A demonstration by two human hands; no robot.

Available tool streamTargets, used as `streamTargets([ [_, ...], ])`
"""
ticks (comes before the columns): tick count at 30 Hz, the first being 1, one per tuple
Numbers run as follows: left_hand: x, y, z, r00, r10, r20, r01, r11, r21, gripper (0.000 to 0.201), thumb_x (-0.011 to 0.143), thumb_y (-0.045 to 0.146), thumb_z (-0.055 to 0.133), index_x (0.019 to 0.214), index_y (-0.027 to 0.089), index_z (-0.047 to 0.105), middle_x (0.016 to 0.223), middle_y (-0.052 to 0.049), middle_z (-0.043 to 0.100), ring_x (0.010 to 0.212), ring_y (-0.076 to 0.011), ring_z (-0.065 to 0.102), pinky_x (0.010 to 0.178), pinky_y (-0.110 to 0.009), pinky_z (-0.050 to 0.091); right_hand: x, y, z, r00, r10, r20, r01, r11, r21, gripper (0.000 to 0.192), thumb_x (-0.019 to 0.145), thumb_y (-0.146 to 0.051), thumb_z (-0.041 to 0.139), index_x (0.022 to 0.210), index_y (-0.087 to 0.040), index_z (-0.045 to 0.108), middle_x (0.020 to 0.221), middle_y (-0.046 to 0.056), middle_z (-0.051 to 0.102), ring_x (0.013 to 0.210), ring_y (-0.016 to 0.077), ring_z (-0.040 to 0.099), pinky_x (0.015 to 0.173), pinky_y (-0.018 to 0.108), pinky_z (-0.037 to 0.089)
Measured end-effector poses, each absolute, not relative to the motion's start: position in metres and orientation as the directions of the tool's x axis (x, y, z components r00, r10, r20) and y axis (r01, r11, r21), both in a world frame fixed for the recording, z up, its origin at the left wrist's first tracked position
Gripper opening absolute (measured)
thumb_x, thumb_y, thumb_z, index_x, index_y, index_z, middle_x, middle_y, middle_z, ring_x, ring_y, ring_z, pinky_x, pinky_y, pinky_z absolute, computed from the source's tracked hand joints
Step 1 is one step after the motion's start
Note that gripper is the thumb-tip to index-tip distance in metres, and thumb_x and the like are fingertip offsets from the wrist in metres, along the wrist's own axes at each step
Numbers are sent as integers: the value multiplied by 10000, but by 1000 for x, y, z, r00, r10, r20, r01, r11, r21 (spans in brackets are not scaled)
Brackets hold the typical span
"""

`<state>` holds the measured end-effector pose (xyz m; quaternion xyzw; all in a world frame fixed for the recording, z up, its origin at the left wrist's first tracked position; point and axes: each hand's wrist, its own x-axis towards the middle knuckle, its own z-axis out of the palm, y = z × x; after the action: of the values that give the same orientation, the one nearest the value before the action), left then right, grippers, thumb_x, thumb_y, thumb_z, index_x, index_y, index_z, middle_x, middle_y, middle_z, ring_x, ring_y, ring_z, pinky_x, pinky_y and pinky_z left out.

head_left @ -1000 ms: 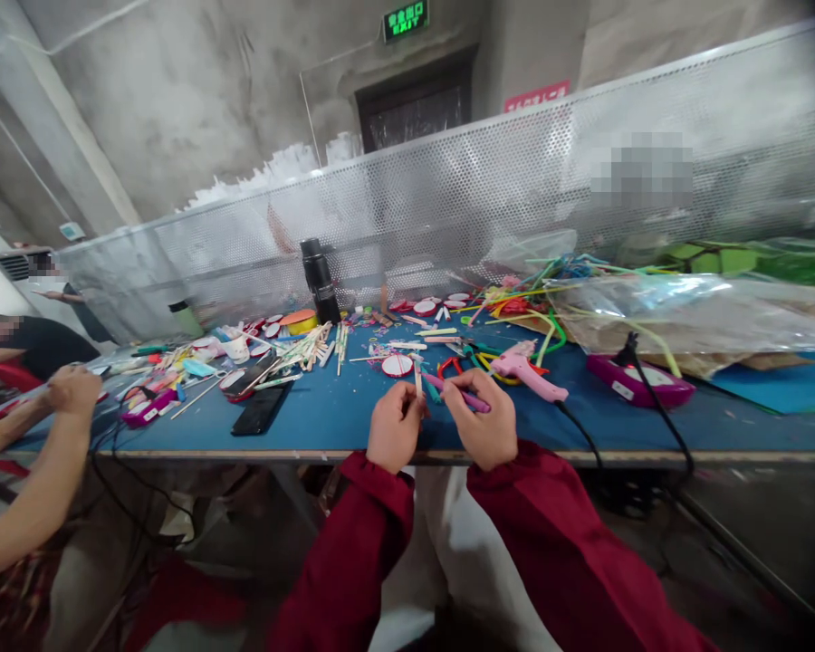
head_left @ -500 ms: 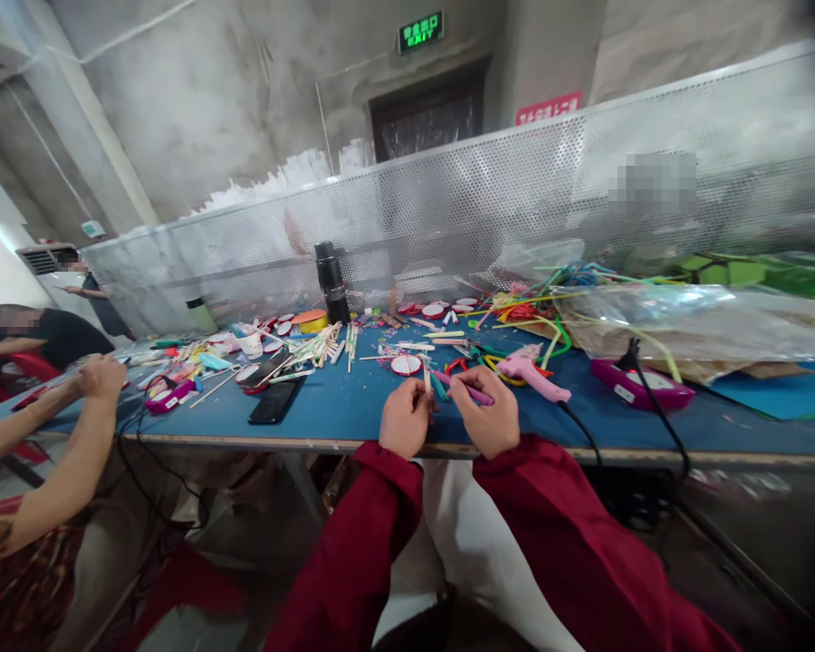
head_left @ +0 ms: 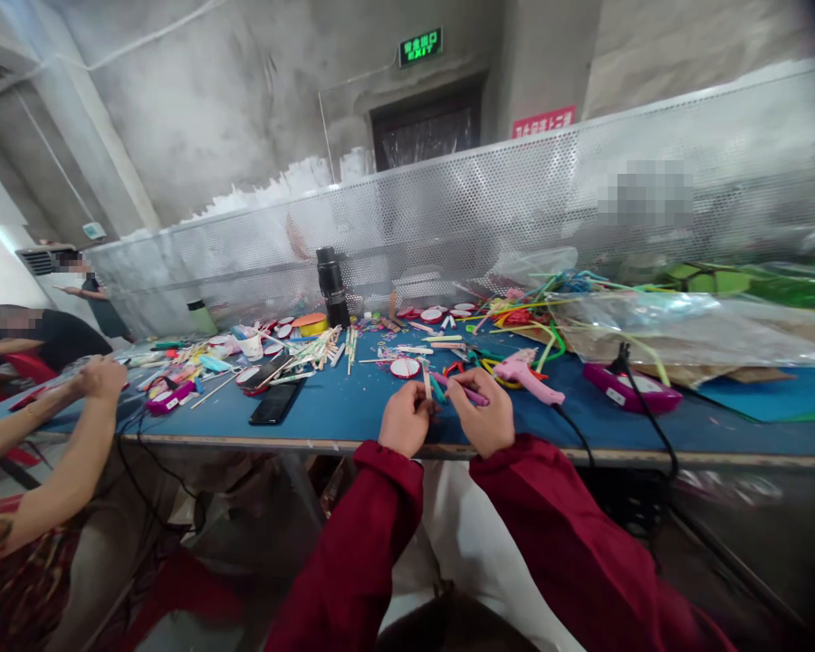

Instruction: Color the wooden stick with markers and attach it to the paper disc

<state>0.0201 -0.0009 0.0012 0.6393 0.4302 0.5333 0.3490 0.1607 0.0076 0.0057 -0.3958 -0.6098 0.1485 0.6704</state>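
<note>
My left hand (head_left: 405, 427) is closed around a pale stick (head_left: 426, 379) that points up from its fingers, at the near edge of the blue table (head_left: 343, 412). Right beside it my right hand (head_left: 489, 420) pinches a thin pink-purple stick (head_left: 467, 391) that crosses toward the left hand. A teal stick (head_left: 437, 389) lies between the two hands. Both sleeves are dark red. A white disc with a red rim (head_left: 405, 367) lies just beyond my hands.
A pink glue gun (head_left: 524, 375) with a black cord lies right of my hands, a second purple one (head_left: 626, 388) farther right. A black phone (head_left: 276, 403), black bottle (head_left: 331, 287), loose sticks and coloured tubes cover the table. Another person's arm (head_left: 68, 435) rests at left.
My hands have stayed together at the table edge, shifting the sticks only slightly. The view has tipped and turned a little, and the neighbour's arm appears further right.
</note>
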Motion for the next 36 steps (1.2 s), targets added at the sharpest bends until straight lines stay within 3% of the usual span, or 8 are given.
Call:
streamTargets([
  [7, 16, -10, 4, 40, 941, 336, 168, -338, 926, 191, 886, 120, 546, 1009, 188, 675, 781, -12, 722, 595, -119, 657, 598, -224, 524, 160, 6, 7, 210, 687, 696, 242, 653, -717, 153, 849, -330, 641, 751, -214, 619, 663, -5, 668, 622, 164, 615, 611, 288, 481],
  [13, 12, -10, 1, 79, 933, 351, 288, -358, 888, 236, 847, 56, 548, 1000, 198, 657, 861, -14, 746, 633, -125, 680, 642, -239, 530, 160, 4, 8, 199, 704, 682, 225, 644, -731, 157, 841, -325, 642, 737, -211, 619, 653, -1, 674, 613, 168, 625, 612, 293, 485],
  [21, 11, -19, 4, 84, 905, 416, 444, -408, 798, 485, 821, 38, 584, 1269, 223, 575, 839, -3, 743, 702, -172, 698, 744, -294, 534, 160, 7, 6, 173, 715, 678, 220, 643, -734, 161, 846, -324, 640, 731, -213, 620, 656, -3, 666, 619, 165, 619, 617, 293, 485],
  [36, 9, -17, 1, 42, 912, 408, 457, -381, 804, 224, 880, 69, 549, 1042, 224, 551, 765, 35, 700, 614, -134, 629, 649, -245, 469, 160, 5, 7, 195, 699, 688, 219, 653, -725, 157, 837, -288, 627, 693, -226, 615, 632, -16, 652, 587, 148, 567, 598, 280, 458],
])
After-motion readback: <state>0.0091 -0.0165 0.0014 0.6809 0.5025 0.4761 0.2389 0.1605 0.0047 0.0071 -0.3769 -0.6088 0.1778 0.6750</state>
